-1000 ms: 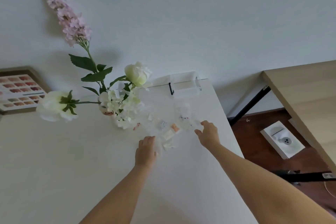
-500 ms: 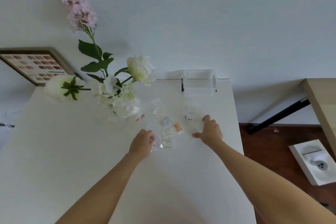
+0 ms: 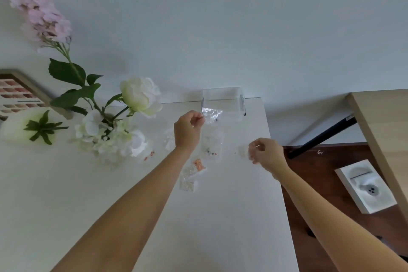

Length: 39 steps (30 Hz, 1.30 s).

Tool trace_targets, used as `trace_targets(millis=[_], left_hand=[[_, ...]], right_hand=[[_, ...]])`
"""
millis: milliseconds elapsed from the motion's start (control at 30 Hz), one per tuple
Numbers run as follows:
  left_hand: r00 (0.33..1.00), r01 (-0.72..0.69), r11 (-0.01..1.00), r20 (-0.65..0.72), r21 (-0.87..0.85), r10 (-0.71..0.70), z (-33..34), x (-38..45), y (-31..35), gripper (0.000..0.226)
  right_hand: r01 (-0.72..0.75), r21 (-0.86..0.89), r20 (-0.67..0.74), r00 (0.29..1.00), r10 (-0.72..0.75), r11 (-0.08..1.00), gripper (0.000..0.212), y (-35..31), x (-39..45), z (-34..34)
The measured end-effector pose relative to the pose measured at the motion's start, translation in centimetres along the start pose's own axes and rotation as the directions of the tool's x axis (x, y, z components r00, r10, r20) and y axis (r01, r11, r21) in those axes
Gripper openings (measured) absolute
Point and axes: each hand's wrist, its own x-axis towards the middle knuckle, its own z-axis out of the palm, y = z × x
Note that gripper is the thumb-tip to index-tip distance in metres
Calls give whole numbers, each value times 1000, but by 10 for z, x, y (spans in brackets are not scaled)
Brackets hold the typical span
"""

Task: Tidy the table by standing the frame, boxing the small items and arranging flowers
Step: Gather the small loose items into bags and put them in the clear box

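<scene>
My left hand (image 3: 187, 129) pinches a small clear plastic bag (image 3: 211, 115) and holds it in the air just in front of the clear plastic box (image 3: 223, 101) at the table's far edge. My right hand (image 3: 266, 153) is closed on another small clear bag (image 3: 242, 151) near the table's right edge. Several more small bags of beads (image 3: 195, 169) lie on the white table (image 3: 110, 194) between my hands. A bunch of white and pink flowers (image 3: 114, 126) stands to the left. The picture frame (image 3: 19, 95) leans against the wall at far left.
A few loose red beads (image 3: 149, 155) lie by the flowers. To the right of the table are a wooden desk (image 3: 384, 130) with a black leg and a white box (image 3: 366, 185) on the dark wood floor.
My left hand has lifted a small bag from the pile and carried it up toward the clear box. My right hand picked up another bag and shifted right. The view has tilted.
</scene>
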Motion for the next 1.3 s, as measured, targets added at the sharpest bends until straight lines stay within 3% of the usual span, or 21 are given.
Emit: trace_targets(millis=[100, 300, 567, 733, 833, 900, 967, 1033, 1100, 1300], left_hand=[[998, 39, 999, -56, -30, -41, 22, 24, 9, 9], [987, 140, 981, -95, 133, -128, 47, 53, 6, 16], [984, 168, 953, -93, 253, -149, 53, 63, -2, 20], [987, 86, 989, -143, 119, -69, 37, 52, -6, 38], [981, 61, 987, -190, 146, -32, 18, 35, -26, 38], [983, 91, 956, -178, 280, -41, 7, 19, -48, 42], [987, 153, 883, -105, 443, -119, -2, 3, -70, 52], [966, 224, 811, -13, 540, -258, -8, -10, -85, 62], [944, 232, 790, 63, 567, -323, -13, -17, -92, 68], [942, 180, 839, 157, 513, -298, -21, -29, -89, 90]], right_hand=[[41, 141, -115, 993, -25, 989, 3, -20, 16, -16], [129, 215, -337, 940, -51, 968, 14, -60, 56, -23], [168, 146, -387, 917, -101, 975, 2, -92, 94, 10], [165, 70, -355, 926, -130, 984, 34, -88, 90, 28], [297, -32, -412, 866, -283, 954, 18, -76, 72, 40], [388, -118, -322, 856, -405, 914, 8, -64, 58, 54], [424, -217, -105, 886, -453, 879, 14, -51, 46, 70], [432, -364, 139, 901, -410, 826, 38, -41, 39, 85], [440, -481, 291, 896, -335, 758, 62, -35, 32, 95], [442, -676, 341, 897, -281, 589, 89, -27, 22, 95]])
